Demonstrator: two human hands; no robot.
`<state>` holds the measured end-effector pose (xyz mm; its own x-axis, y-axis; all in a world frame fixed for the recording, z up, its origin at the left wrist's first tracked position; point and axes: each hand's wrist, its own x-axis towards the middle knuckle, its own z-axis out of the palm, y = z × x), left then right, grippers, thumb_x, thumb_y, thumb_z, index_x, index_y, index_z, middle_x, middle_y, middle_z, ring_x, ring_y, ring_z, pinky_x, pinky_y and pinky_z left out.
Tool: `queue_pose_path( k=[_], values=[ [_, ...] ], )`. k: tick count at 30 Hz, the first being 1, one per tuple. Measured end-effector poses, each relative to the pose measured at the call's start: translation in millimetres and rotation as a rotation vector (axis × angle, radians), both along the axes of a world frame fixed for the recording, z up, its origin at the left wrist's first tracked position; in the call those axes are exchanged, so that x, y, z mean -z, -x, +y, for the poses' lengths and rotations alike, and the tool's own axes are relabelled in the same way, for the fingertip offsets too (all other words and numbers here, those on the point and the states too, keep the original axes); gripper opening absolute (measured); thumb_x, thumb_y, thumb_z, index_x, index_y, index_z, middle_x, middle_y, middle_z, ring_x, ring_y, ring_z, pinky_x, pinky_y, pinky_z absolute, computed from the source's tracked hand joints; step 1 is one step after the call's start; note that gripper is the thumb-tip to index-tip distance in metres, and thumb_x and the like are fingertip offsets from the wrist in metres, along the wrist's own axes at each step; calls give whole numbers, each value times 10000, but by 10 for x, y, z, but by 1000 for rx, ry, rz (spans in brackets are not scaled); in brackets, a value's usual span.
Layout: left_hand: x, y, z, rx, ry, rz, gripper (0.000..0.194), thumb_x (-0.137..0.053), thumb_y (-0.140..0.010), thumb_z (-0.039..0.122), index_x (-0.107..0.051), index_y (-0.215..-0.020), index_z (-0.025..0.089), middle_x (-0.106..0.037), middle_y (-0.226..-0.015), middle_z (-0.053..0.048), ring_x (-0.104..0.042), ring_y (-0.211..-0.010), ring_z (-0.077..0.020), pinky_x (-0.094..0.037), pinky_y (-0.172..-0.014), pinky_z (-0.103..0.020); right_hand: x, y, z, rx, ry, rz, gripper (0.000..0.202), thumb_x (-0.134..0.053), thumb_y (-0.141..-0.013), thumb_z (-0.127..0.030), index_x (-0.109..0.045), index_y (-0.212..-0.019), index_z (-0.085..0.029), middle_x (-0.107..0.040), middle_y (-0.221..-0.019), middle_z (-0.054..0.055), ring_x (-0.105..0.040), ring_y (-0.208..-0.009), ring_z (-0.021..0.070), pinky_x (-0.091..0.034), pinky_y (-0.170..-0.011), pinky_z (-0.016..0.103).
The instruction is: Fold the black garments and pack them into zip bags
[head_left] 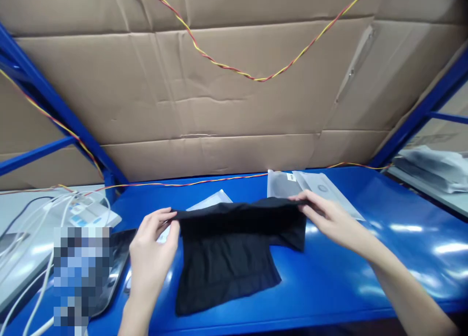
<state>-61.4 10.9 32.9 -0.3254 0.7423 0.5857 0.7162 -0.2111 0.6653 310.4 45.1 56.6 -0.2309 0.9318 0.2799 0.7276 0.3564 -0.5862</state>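
Black cloth stretches between the two hands over the front half of the blue tabletop, and I have it near the middle of my head view. On my left side, the left hand is closed in a pinch, thumb and fingers gripping the cloth's upper left corner. Across from it, the right hand pinches the upper right end, its forearm reaching in from the lower right. I see the upper edge raised and drawn nearly straight between them, while the wider lower panel spreads toward me with soft creases and a shorter flap hangs beneath the right hand.

Just behind the cloth on the right I make out a clear plastic packet lying flat; a pale packet peeks out behind the raised edge, mostly hidden. Left of the left hand I find a dark glossy device, partly covered by a pixelated patch, and white cables. Cardboard backs the table, with a twisted red-and-yellow wire drooping across it.
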Motion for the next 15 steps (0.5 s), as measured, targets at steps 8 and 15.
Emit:
queue_pose_path(
  k=[8, 15],
  values=[
    [160, 19, 108, 24, 114, -15, 201, -545, -852, 346, -657, -972, 230, -631, -1144, -47, -661, -989, -217, -561, -902, -387, 259, -151, 13, 57, 167, 169, 306, -491, -906, -463, -610, -1102, -259, -684, -1133, 55, -645, -1064, 261, -540, -908, 387],
    [96, -93, 354, 63, 161, 152, 453, -522, -872, 403, -469, -1274, 201, -463, -1364, -147, -512, -1249, -311, -492, -982, -480, 443, 6, 360, -83, 173, 349, 459, -490, -914, -390, -386, -1351, -291, -486, -1413, 79, -508, -1262, 256, -469, -1026, 411]
  ],
)
